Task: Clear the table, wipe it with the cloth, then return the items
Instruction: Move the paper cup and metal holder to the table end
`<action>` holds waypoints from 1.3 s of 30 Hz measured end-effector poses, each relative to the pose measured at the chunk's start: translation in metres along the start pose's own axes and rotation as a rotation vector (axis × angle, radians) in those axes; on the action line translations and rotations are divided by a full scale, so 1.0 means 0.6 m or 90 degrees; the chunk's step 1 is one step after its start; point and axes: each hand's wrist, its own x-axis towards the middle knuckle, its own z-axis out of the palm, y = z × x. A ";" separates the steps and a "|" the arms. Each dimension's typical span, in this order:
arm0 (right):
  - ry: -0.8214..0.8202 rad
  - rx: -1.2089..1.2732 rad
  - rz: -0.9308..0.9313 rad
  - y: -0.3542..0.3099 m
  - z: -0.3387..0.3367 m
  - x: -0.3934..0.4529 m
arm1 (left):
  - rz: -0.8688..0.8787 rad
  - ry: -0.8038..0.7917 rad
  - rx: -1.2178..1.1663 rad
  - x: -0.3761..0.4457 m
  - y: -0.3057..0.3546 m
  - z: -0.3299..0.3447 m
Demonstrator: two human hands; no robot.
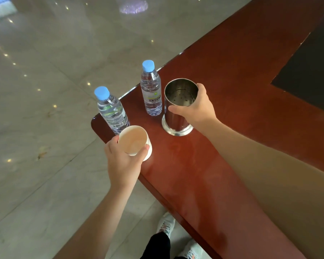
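My left hand [123, 161] grips a white paper cup [134, 141] at the near corner of the reddish-brown table [223, 137]; the cup looks empty. My right hand [196, 107] wraps round a shiny steel cylinder holder [178, 107] that stands upright on the table, its perforated bottom visible inside. Two clear water bottles with blue caps stand by the table's left edge: one [111, 111] just behind the cup, the other [151, 88] to the left of the steel holder. No cloth is in view.
A dark inset panel [310, 75] lies on the table at the far right. Glossy marble floor [45, 90] spreads to the left. My legs and sneakers [166, 225] show below the table's near edge.
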 end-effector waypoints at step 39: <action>0.247 -0.177 0.259 0.201 -0.504 -0.395 | 0.363 -0.804 -0.023 -0.352 0.173 0.281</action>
